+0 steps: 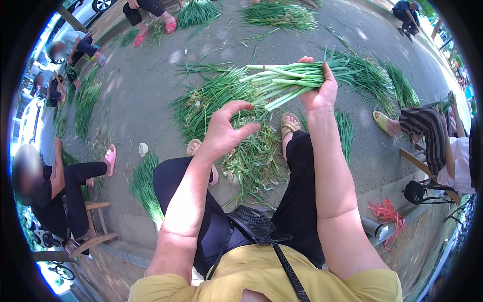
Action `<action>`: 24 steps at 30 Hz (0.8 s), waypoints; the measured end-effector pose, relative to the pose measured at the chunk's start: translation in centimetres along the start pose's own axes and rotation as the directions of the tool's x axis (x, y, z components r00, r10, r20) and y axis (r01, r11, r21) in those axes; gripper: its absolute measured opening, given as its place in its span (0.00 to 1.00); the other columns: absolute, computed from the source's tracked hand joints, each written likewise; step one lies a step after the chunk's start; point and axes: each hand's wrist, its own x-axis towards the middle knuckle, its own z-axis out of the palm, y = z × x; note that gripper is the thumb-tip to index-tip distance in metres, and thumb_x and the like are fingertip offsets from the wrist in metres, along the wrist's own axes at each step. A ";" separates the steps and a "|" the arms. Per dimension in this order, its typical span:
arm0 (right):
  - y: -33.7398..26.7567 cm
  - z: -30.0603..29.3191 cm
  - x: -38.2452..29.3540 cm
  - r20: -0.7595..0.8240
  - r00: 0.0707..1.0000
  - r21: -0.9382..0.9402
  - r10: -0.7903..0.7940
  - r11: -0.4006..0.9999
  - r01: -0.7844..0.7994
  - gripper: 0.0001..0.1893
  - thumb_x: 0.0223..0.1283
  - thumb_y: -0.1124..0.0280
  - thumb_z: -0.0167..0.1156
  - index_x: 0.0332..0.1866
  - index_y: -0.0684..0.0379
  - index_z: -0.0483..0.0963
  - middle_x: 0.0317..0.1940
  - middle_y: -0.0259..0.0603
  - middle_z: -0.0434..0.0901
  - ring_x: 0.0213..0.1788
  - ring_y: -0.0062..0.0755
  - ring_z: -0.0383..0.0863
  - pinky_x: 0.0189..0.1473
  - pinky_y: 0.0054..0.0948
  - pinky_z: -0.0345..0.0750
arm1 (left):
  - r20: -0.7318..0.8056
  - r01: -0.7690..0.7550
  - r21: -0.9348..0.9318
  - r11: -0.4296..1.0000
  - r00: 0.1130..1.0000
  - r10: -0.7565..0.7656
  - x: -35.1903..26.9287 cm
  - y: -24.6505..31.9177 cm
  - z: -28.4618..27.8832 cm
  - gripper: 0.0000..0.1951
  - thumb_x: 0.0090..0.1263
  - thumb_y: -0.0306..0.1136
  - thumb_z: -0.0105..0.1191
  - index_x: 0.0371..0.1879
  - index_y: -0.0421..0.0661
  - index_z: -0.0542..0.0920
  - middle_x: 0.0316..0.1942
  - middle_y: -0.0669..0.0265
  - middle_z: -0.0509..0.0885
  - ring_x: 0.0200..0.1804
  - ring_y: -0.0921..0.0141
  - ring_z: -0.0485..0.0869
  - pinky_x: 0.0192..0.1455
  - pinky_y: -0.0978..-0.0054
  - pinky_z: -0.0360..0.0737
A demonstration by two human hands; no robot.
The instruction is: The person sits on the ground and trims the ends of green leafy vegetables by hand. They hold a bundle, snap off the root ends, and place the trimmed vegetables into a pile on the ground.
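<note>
My right hand [320, 88] grips a bunch of green onions [290, 77] about the leafy part, its thumb across them. The pale cut stem ends point left, and the leaf tips stick out beyond the hand to the right. Just below and left of those stem ends, my left hand [234, 130] is held with thumb and forefinger apart and nothing between them. Beneath both hands a loose heap of green onions [207, 102] lies on the pavement. Between my feet is a pile of peeled leaves and trimmings [253, 162].
Sorted bundles lie beside my left leg [145, 185] and right foot [344, 132]. A steel flask [373, 227] and red ties [386, 215] lie at right. People sit on both sides, one in striped trousers [422, 124], one near a wooden stool [96, 222].
</note>
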 end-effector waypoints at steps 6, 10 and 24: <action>1.4 -0.1 0.6 -0.130 0.989 -0.084 -0.066 0.995 0.055 0.15 0.69 0.62 0.46 0.38 0.65 0.70 0.36 0.48 0.79 0.43 0.47 0.80 0.53 0.49 0.76 | -0.477 -0.245 0.084 0.966 0.841 0.255 0.8 1.0 -0.1 0.11 0.59 0.30 0.64 0.39 0.43 0.83 0.38 0.64 0.82 0.41 0.68 0.78 0.45 0.73 0.73; 2.8 0.0 0.5 -0.173 0.980 -0.143 -0.104 0.987 0.079 0.12 0.69 0.63 0.48 0.39 0.63 0.69 0.36 0.47 0.78 0.43 0.48 0.80 0.52 0.49 0.77 | -0.406 -0.149 0.397 0.905 0.856 0.319 1.3 1.3 -0.4 0.08 0.56 0.29 0.65 0.35 0.43 0.84 0.33 0.64 0.79 0.38 0.64 0.76 0.41 0.69 0.73; 4.8 -0.4 1.0 -0.270 0.893 -0.369 -0.361 0.895 0.250 0.10 0.65 0.67 0.59 0.42 0.61 0.70 0.36 0.41 0.77 0.44 0.43 0.80 0.51 0.46 0.77 | -0.293 0.150 -0.413 0.898 0.912 -0.287 0.3 0.7 -0.9 0.05 0.65 0.25 0.54 0.26 0.41 0.80 0.24 0.69 0.81 0.27 0.79 0.75 0.34 0.81 0.71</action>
